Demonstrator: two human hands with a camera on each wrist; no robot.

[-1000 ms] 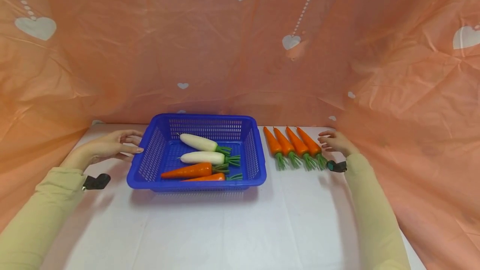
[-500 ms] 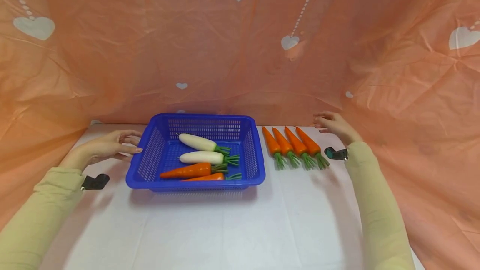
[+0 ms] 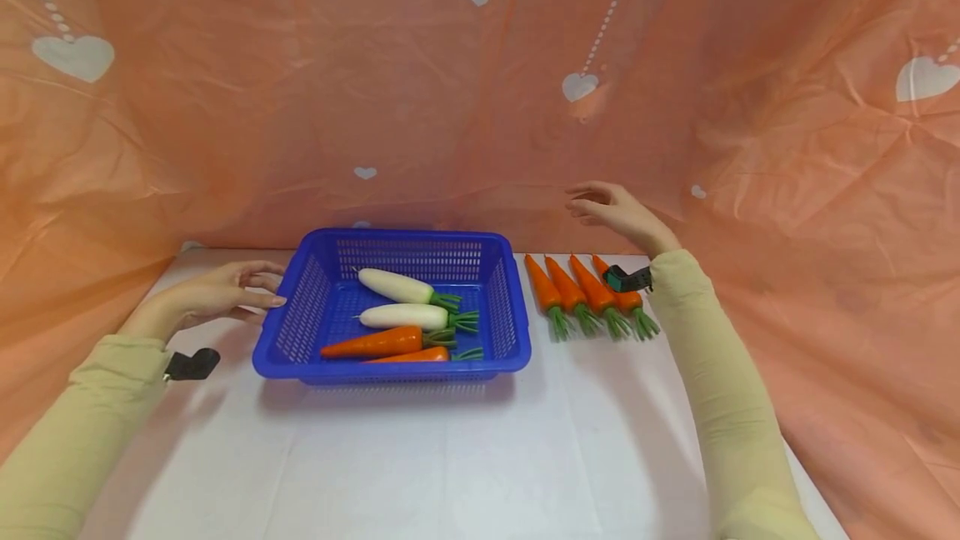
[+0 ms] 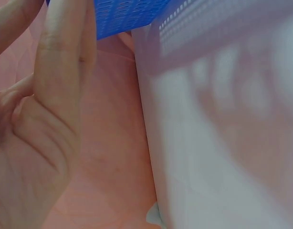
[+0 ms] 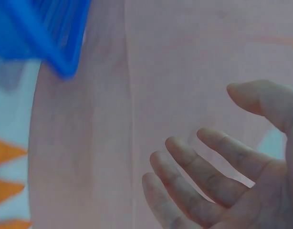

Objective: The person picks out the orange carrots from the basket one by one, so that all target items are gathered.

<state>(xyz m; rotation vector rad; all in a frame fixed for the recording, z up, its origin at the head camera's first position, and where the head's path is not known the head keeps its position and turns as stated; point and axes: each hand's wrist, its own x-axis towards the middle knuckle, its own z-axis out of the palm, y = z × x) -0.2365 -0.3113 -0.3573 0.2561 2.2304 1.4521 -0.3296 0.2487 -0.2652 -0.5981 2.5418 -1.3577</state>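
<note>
In the head view, a blue plastic basket [image 3: 392,370] holds two white radishes [image 3: 395,283] and two orange carrots [image 3: 375,342], all with green tops. My left hand [image 3: 217,290] is at the basket's left side, its fingertips right at the rim; in the left wrist view its fingers [image 4: 60,52] reach up to the blue wall. My right hand [image 3: 615,211] is raised above the far table edge, with nothing in it; the right wrist view shows its fingers [image 5: 184,179] spread and slightly bent. Below it lies a row of several carrots [image 3: 573,290].
A white cloth [image 3: 450,465] covers the table. Behind and at both sides hangs an orange-pink curtain [image 3: 420,107] with white hearts. A black wrist camera [image 3: 628,278] overlaps the rightmost carrot in the head view.
My right hand has risen from beside the rightmost carrot and moved left, over the row of carrots. The left hand, basket and vegetables have stayed in place.
</note>
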